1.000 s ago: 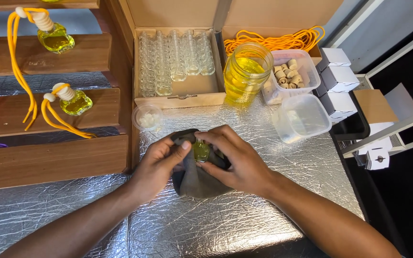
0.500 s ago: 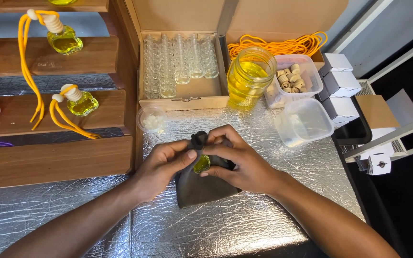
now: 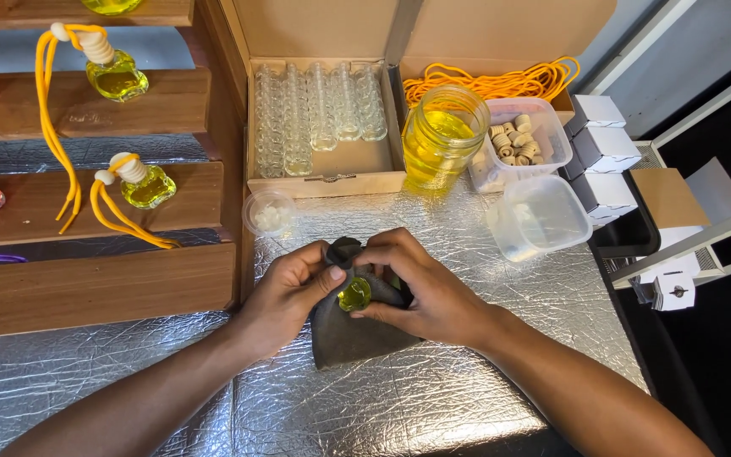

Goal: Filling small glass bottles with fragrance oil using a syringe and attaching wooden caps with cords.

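Observation:
A small glass bottle of yellow liquid (image 3: pixel 354 294) sits between my two hands, wrapped partly in a dark grey cloth (image 3: pixel 349 338) that lies on the silver foil surface (image 3: pixel 365 415). My left hand (image 3: pixel 285 292) pinches the cloth against the bottle's left side with thumb and fingers. From the right, my right hand (image 3: pixel 420 288) grips the bottle and the cloth's upper fold. Most of the bottle is hidden by fingers and cloth.
A cardboard box of empty glass bottles (image 3: pixel 319 114) stands behind, with a jar of yellow liquid (image 3: pixel 442 140), a tub of wooden caps (image 3: pixel 522 144), an empty clear tub (image 3: pixel 539 216), yellow cords (image 3: pixel 492 80) and a small round dish (image 3: pixel 269 213). Wooden steps (image 3: pixel 95 279) at left hold finished bottles (image 3: pixel 141 182).
Both hands have shifted slightly on the cloth, turning and rubbing the bottle. More of the yellow bottle shows between the fingers now. The view has drifted a little.

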